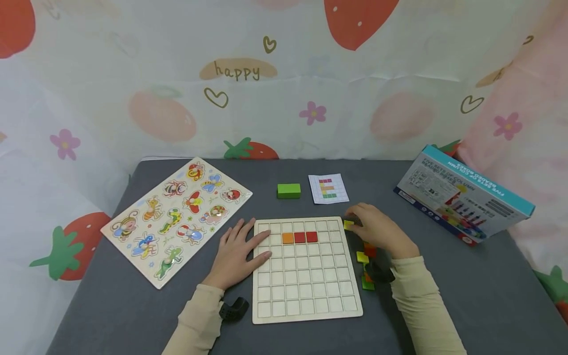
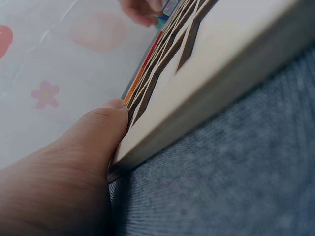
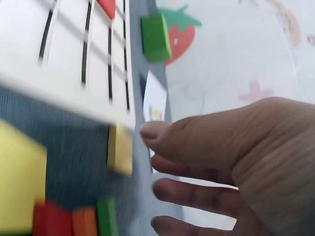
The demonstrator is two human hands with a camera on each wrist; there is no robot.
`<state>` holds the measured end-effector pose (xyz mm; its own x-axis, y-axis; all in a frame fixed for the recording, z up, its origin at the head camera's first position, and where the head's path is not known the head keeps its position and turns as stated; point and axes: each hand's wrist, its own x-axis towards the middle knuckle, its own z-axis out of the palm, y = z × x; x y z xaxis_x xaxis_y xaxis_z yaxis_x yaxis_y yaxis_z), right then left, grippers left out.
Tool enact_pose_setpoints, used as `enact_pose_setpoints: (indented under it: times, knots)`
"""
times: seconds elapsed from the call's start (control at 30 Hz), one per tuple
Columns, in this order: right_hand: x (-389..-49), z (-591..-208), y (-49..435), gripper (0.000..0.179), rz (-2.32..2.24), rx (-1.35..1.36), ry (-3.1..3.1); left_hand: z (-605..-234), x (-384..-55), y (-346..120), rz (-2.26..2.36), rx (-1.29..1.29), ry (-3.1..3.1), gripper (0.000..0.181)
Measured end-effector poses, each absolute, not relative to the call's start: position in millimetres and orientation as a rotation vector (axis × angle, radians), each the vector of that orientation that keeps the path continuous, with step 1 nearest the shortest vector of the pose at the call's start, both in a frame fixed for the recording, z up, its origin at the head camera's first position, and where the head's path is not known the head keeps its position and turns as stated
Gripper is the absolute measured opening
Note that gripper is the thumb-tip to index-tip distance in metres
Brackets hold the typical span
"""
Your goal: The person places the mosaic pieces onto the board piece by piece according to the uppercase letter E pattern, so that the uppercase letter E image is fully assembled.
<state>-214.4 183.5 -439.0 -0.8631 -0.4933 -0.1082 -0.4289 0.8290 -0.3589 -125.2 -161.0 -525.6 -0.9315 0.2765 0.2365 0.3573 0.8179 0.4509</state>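
A wooden grid board (image 1: pixel 306 276) lies on the table with an orange block (image 1: pixel 288 238) and two red blocks (image 1: pixel 306 237) side by side in an upper row. My left hand (image 1: pixel 239 256) rests on the board's left edge, fingers spread; the left wrist view shows the thumb (image 2: pixel 98 128) against the rim. Beyond the board's upper right corner, my right hand (image 1: pixel 379 227) hovers beside a small yellow block (image 3: pixel 120 152). In the right wrist view its thumb and fingers are parted, with a gap between them and that block.
More yellow, red, orange and green blocks (image 1: pixel 368 283) lie along the board's right side. Behind it are a green block (image 1: pixel 289 191) and a pattern card (image 1: pixel 328 189). An insect puzzle board (image 1: pixel 177 217) lies left; a box (image 1: pixel 463 197) stands right.
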Motion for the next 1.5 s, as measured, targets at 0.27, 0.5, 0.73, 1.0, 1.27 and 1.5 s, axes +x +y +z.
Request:
enact_pose_setpoints:
  times: [0.27, 0.5, 0.73, 1.0, 1.27, 1.5]
  knots:
    - [-221, -451, 197, 0.036, -0.541, -0.659, 2.753, -525, -125, -162, -0.745, -0.492, -2.851, 0.057]
    - [-220, -455, 194, 0.031, -0.496, -0.657, 2.767, -524, -125, -160, -0.756, -0.495, -2.847, 0.057]
    - [-218, -457, 195, 0.028, -0.525, -0.653, 2.75, -523, -125, -159, -0.76, -0.488, -2.893, 0.057]
    - [-212, -450, 190, 0.024, -0.475, -0.719, 2.828, -524, -125, -160, -0.759, -0.485, -2.871, 0.057]
    - [-197, -440, 164, 0.029, -0.571, -0.874, 2.792, -525, -125, -160, -0.752, -0.489, -2.854, 0.057]
    - [-184, -440, 136, 0.026, -0.554, -1.069, 2.737, -524, -125, -161, -0.753, -0.495, -2.858, 0.057]
